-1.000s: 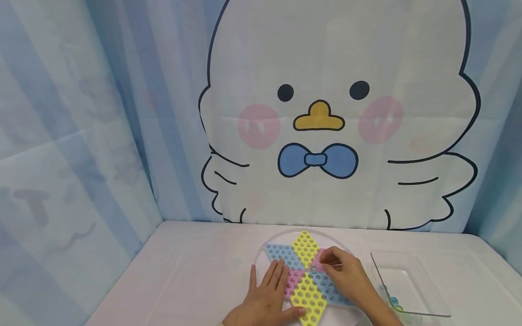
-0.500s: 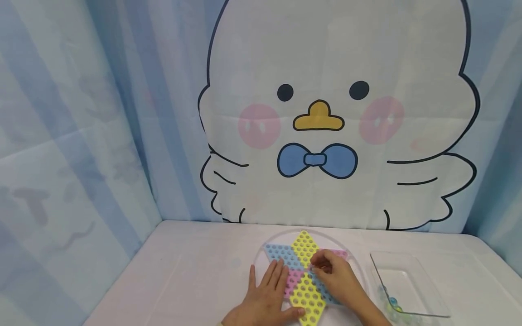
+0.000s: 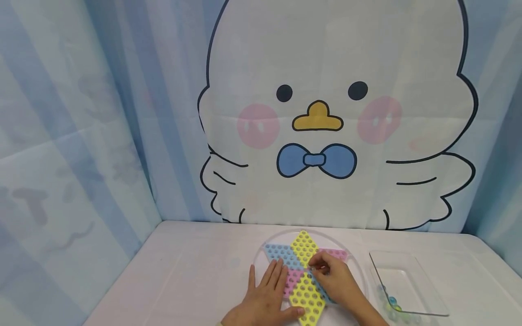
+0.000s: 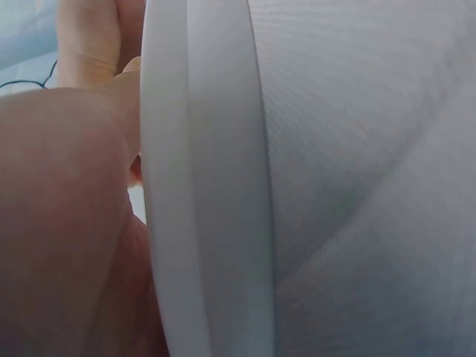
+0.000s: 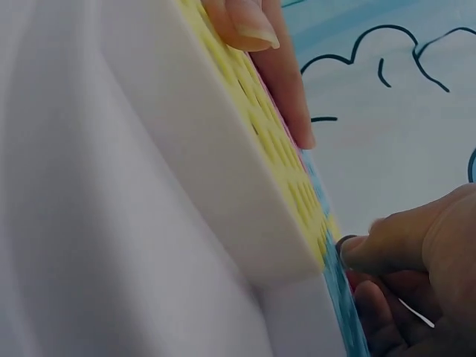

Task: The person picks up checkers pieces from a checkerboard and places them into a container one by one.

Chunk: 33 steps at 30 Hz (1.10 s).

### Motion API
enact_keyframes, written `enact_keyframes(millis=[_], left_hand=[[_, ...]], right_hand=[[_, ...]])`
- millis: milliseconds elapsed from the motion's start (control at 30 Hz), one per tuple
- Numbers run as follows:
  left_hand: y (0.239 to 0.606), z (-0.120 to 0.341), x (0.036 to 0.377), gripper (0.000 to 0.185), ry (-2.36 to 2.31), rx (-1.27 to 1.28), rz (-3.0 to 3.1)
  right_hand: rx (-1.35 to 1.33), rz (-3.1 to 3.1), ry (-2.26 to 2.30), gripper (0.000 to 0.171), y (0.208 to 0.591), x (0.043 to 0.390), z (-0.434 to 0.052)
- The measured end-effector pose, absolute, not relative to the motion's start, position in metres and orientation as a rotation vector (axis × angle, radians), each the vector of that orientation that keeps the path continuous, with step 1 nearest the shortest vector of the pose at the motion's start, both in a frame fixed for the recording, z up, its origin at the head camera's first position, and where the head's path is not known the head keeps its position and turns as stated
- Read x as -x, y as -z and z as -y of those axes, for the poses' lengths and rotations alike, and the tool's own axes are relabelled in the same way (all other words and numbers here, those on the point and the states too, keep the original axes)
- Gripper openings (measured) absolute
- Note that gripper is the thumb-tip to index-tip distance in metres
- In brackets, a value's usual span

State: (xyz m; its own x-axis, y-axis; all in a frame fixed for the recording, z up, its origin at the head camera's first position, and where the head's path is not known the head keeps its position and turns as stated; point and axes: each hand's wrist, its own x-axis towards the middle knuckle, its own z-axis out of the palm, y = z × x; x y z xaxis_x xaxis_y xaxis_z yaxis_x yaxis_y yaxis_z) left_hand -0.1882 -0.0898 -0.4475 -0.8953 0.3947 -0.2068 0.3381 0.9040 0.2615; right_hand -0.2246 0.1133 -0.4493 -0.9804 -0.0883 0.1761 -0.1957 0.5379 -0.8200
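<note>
A round white Chinese checkers board (image 3: 307, 299) lies on the table, its star made of yellow, blue and pink holed sections. Flat on its left side rests my left hand (image 3: 265, 296), fingers straight and spread, thumb on the near yellow point. My right hand (image 3: 334, 278) is at the star's centre with thumb and index finger pinched together and the other fingers curled. In the right wrist view a small round glassy marble (image 5: 345, 244) shows at the thumb tip, close against the board surface; the fingers hide most of it. The left wrist view shows mainly the board's rim (image 4: 201, 186).
To the right of the board stands a clear plastic box (image 3: 426, 314) with a few blue and green marbles (image 3: 393, 300) at its near left side. Behind the white table (image 3: 195, 267) hangs a curtain (image 3: 318, 199) with a cartoon bird print.
My right hand has moved left from the pink section to the star's centre, covering a marble visible there a second ago. My left hand has stayed in place.
</note>
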Motion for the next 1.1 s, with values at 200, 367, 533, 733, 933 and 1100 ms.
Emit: enact_keyframes(millis=[200,367,533,733,933,1100], left_hand=[[0.4479,0.091,0.188,0.103,-0.322,-0.571,-2.82],[0.4474,0.0907,0.1875,0.102,-0.334,-0.569,-2.83],[0.4479,0.0901,0.1872,0.103,-0.34,-0.56,-2.828],[0.4473,0.0905,0.1879,0.105,-0.325,-0.561,-2.818],[0.4518,0.0913,0.1896,0.109,-0.354,-0.558,-2.82],[0.4513,0.0902,0.1885,0.106,-0.336,-0.564,-2.838]], right_hand=[[-0.263,2.652,-1.392,0.021,0.4507,0.2252,-0.1132],[-0.246,2.664,-1.38,0.021,0.4494,0.2251,-0.113],[-0.264,2.633,-1.415,0.02,0.4492,0.2245,-0.1131],[-0.261,2.63,-1.44,0.019,0.4491,0.2248,-0.1139],[-0.256,2.616,-1.486,0.02,0.4466,0.2243,-0.1152],[-0.23,2.632,-1.472,0.019,0.4424,0.2238,-0.1172]])
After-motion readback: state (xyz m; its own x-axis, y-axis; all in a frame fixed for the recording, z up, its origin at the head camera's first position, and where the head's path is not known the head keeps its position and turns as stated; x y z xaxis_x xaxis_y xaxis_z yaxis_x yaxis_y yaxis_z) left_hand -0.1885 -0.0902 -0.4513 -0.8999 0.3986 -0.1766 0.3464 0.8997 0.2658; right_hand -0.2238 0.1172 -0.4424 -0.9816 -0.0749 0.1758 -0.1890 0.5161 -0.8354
